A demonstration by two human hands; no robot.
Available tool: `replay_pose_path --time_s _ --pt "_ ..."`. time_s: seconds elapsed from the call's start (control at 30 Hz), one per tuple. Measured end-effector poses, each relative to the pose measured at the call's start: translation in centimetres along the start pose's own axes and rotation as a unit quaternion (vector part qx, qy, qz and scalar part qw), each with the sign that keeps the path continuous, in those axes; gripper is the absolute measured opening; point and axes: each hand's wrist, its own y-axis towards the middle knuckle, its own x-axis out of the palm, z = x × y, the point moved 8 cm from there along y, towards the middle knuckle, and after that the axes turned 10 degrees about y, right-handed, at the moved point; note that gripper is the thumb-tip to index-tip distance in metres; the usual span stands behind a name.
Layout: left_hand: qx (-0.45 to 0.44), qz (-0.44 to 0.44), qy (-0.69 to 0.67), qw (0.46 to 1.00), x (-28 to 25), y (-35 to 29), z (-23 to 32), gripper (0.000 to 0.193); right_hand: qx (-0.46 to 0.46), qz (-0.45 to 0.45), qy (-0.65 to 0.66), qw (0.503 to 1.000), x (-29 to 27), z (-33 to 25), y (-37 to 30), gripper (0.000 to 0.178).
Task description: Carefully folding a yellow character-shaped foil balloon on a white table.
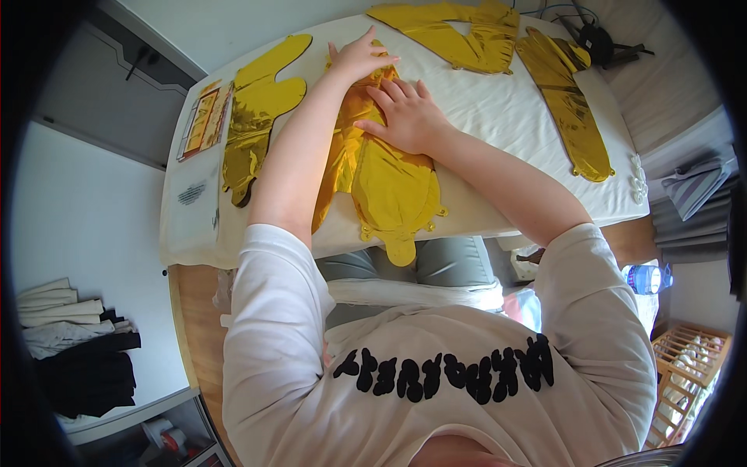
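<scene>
A flat, uninflated gold foil balloon (397, 187) lies in the middle of the table, its tabbed near end hanging a little over the front edge. My left hand (362, 59) is at its far end, fingers spread over the foil. Lower down, my right hand (411, 118) rests flat on the same balloon with its fingers apart. To the left lies another flat gold foil balloon (268, 97). A third gold foil balloon (451, 39) is at the far side, and a long gold foil balloon (572, 117) stretches along the right. My left forearm hides part of the middle balloon.
A white cloth covers the table (498, 117). At its left edge are a printed package (206, 121) and a clear plastic bag (192, 194). A black device with antennas (597, 45) stands at the back right; a white coiled item (638, 179) lies at the right edge.
</scene>
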Motion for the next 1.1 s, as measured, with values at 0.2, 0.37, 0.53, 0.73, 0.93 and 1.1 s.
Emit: replay_pose_path --time_s 0.2,0.37,0.53,0.73,0.93,1.1 --pt "0.055 0.138 -0.054 0.987 -2.6 -2.1 -0.5 0.064 -0.007 -0.004 0.010 1.000 0.1 -0.6 0.3 0.085" --pt "0.094 0.192 0.017 0.977 -3.7 -12.8 1.7 0.046 0.013 -0.017 0.011 1.000 0.4 0.6 0.2 0.089" --pt "0.051 0.120 0.045 0.990 -3.3 -20.7 -0.3 0.044 0.006 -0.023 0.022 0.999 0.7 0.1 0.6 0.092" --pt "0.069 0.071 0.039 0.994 -2.4 -22.6 -1.1 0.044 -0.001 0.008 0.023 1.000 0.3 -0.1 0.6 0.085" --pt "0.062 0.037 -0.014 0.997 -1.7 -22.4 -1.5 0.048 0.007 -0.001 0.022 1.000 0.2 -0.1 0.7 0.085" --pt "0.070 0.014 0.034 0.997 -2.1 -22.3 -0.8 0.055 0.006 0.015 0.023 1.000 0.2 0.3 0.7 0.084"
